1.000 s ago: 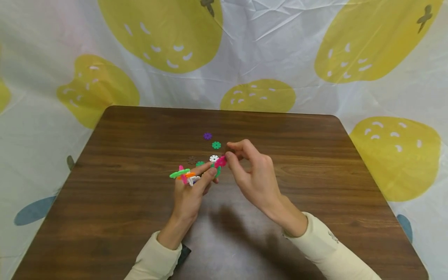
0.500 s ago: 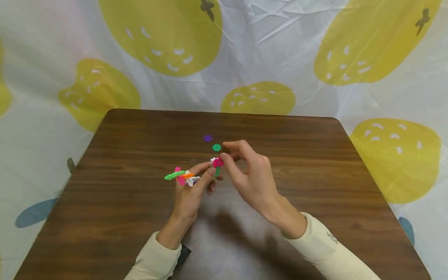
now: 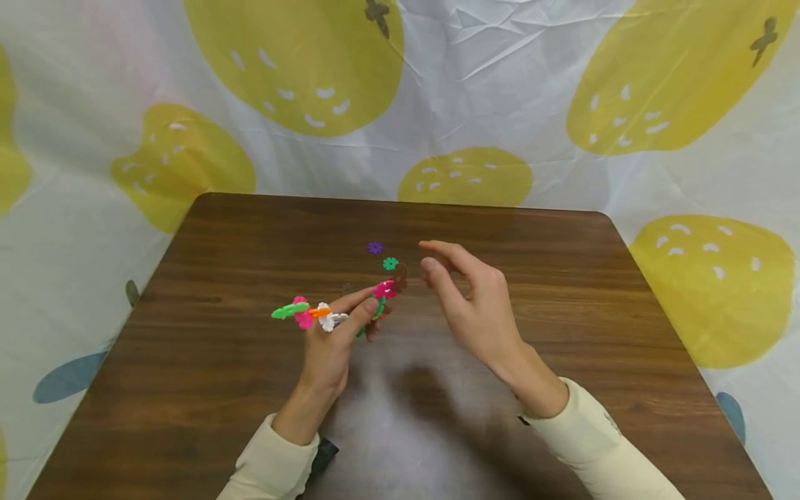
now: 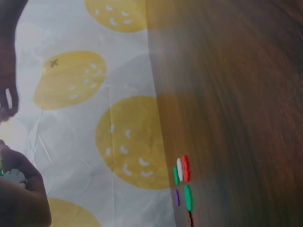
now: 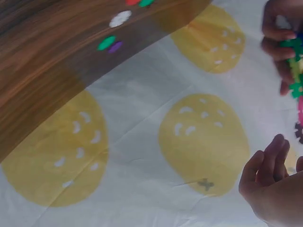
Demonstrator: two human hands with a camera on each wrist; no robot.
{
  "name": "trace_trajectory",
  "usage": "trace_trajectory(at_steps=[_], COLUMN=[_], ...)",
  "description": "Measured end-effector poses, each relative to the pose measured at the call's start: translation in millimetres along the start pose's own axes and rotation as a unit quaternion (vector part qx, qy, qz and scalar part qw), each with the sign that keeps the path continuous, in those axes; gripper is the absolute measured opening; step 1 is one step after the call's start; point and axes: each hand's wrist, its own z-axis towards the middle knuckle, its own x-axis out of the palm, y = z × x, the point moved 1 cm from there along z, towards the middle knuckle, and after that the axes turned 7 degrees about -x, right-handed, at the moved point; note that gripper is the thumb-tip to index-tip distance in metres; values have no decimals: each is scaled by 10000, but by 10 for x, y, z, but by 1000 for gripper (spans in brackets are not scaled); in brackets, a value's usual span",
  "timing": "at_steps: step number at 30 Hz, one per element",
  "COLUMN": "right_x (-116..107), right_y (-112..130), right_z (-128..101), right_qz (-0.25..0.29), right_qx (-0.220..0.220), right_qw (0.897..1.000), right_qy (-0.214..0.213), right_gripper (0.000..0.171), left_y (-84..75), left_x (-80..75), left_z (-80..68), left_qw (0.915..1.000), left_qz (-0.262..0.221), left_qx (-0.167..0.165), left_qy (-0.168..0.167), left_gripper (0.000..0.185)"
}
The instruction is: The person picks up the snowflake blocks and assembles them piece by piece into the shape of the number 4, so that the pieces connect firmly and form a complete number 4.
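Observation:
My left hand point(image 3: 328, 354) grips a chain of slotted plastic discs between thumb and fingers above the table. At the chain's left end, a light green disc point(image 3: 290, 310) joins a pink one, then orange and white ones. Past the thumb, a bright pink disc point(image 3: 385, 289) stands out with a brown disc point(image 3: 402, 277) at the tip. Fingers hide the chain's middle; green pieces point(image 5: 297, 90) of it show in the right wrist view. My right hand point(image 3: 478, 305) hovers just right of the brown disc, apart from it, with its fingers loosely bent and nothing in them.
Loose discs lie on the brown wooden table point(image 3: 562, 312) beyond my left hand, among them a purple one point(image 3: 374, 247) and a green one point(image 3: 390, 263). Red point(image 4: 186, 169) and white point(image 4: 180, 169) discs show in the left wrist view. A lemon-print cloth point(image 3: 475, 90) hangs behind.
My right hand has drawn away to the right from the chain. The brown disc now shows at the chain's tip beyond the pink one, and the chain has shifted left with my left hand.

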Motion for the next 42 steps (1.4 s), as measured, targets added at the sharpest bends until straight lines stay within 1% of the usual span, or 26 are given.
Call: trace_trajectory(at_steps=[4,7,11,14,18,20,22,26,34,39,42], right_x=[-25,6,112,218,365,436,500,589,672,733,782], right_y=[-156,-280,-495,-674,-880,-961,-1021,-1084,-1108,-1121,-1136], right_z=[-33,-79,-167,-246,-340,-373,-403,-440,-470,-476,-483], right_qz=[-320,-430,-561,-684,-871,-951,-1050,-1068,-1053,-1062,-1163], right_qx=[105,347,728,890,983,952,903,900,1142,1210,1179], right_qw=[9994,9982,9931,9870,9794,9770,9745,9710,9618,9588,9561], right_qy=[24,220,722,1148,1537,1651,1766,1941,2254,2341,2418], right_gripper=[22,23,29,33,36,36,36,36,41,43,42], left_y=[-27,-38,-29,-26,-36,-39,-41,-40,-60,-88,-105], left_x=[-15,-30,-48,-49,-39,-37,-36,-37,-30,-24,-27], left_z=[-11,-11,-10,-19,-33,-37,-37,-31,-18,-19,-21], left_qw=[9998,9996,9998,9999,9998,9994,9991,9991,9988,9987,9987], left_qz=[182,274,215,114,-126,-268,-301,-287,-372,-388,-386], left_qx=[-76,-117,-23,89,83,21,-39,-64,43,84,103], left_qy=[-19,27,46,19,-111,-221,-288,-297,-309,-308,-301], left_gripper=[31,33,32,30,26,25,24,24,21,17,16])
